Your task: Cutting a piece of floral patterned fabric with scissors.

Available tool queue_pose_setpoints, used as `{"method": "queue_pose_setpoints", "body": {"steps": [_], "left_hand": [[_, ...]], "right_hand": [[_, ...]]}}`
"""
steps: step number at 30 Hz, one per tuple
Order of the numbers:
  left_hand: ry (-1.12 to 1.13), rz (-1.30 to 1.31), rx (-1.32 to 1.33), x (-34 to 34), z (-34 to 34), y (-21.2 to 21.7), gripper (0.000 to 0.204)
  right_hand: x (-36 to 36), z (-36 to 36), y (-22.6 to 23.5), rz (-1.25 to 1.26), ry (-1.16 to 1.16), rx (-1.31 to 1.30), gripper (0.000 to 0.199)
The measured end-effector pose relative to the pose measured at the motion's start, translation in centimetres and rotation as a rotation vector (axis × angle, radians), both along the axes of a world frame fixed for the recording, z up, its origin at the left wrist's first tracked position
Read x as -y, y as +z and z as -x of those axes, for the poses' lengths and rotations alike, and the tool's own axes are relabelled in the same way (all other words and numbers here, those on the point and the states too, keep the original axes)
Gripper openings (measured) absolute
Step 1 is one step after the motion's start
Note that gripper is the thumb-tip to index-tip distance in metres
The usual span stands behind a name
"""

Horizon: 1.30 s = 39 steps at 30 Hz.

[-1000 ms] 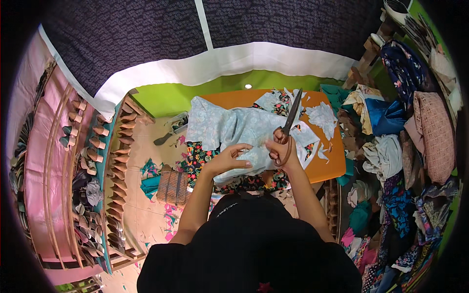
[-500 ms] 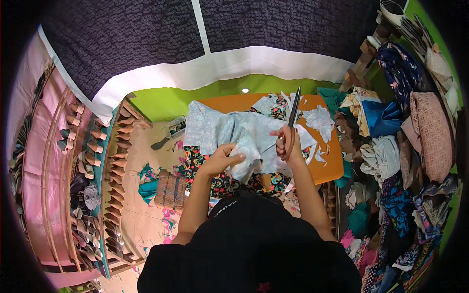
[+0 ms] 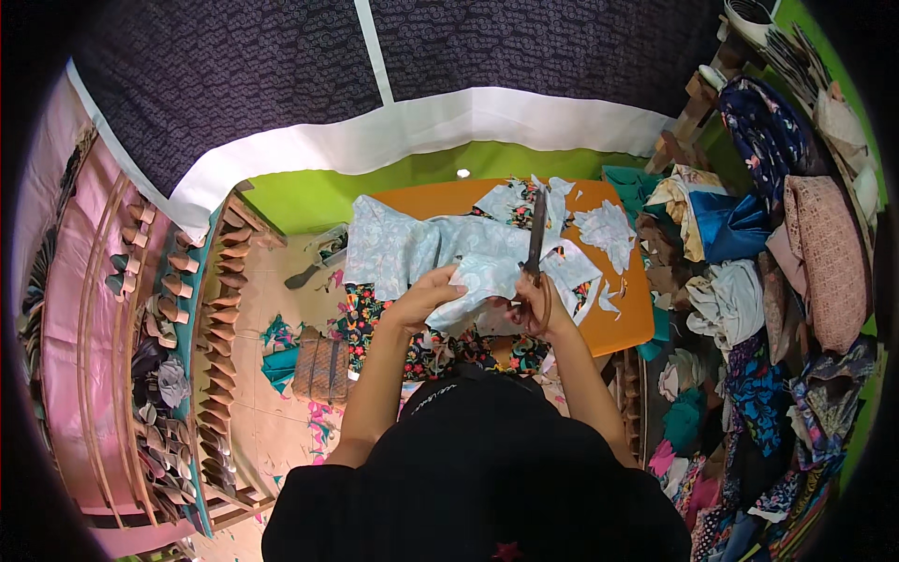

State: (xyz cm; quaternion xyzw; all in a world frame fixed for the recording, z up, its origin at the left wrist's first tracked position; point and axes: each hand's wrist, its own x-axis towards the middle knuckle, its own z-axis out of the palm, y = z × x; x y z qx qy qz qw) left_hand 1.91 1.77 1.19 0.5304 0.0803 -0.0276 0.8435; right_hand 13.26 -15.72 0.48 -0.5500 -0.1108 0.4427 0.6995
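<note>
My left hand (image 3: 426,302) is closed on a small piece of pale blue patterned fabric (image 3: 478,286), lifted above the table. My right hand (image 3: 536,306) grips a pair of dark-bladed scissors (image 3: 537,229), blades pointing away from me; its fingertips also reach the right edge of the fabric piece. Beneath, a larger pale blue cloth (image 3: 384,239) lies over a black floral fabric (image 3: 367,323) on the orange table (image 3: 412,199). Whether the blades are parted I cannot tell.
White fabric scraps (image 3: 607,234) lie on the table's right side. Piles of folded cloth (image 3: 730,304) crowd the right. On the left stands a rack with rows of wooden shoe forms (image 3: 225,328). Pink and green scraps (image 3: 320,426) litter the floor, near a brown woven bundle (image 3: 320,365).
My right hand has moved left and nearer, bringing the scissors with it and touching the fabric piece. My left hand has lifted and spread the piece out a little.
</note>
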Motion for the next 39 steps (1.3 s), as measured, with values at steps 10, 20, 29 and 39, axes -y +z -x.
{"method": "queue_pose_setpoints", "body": {"steps": [10, 20, 29, 39], "left_hand": [[-0.180, 0.062, 0.000, -0.9, -0.7, -0.1, 0.042], [0.058, -0.110, -0.194, -1.4, -1.5, -5.3, 0.023], [0.030, 0.252, -0.415, 6.1, -1.1, -4.0, 0.037], [0.307, 0.580, -0.447, 6.3, -3.0, -8.5, 0.024]], "right_hand": [[-0.5, -2.5, 0.9, 0.005, -0.283, 0.207, 0.038], [-0.7, -3.0, -0.1, -0.077, -0.363, 0.489, 0.040], [-1.9, -0.7, -3.6, -0.047, -0.489, 0.268, 0.038], [-1.9, 0.9, -5.8, -0.071, -0.551, 0.260, 0.032]]}}
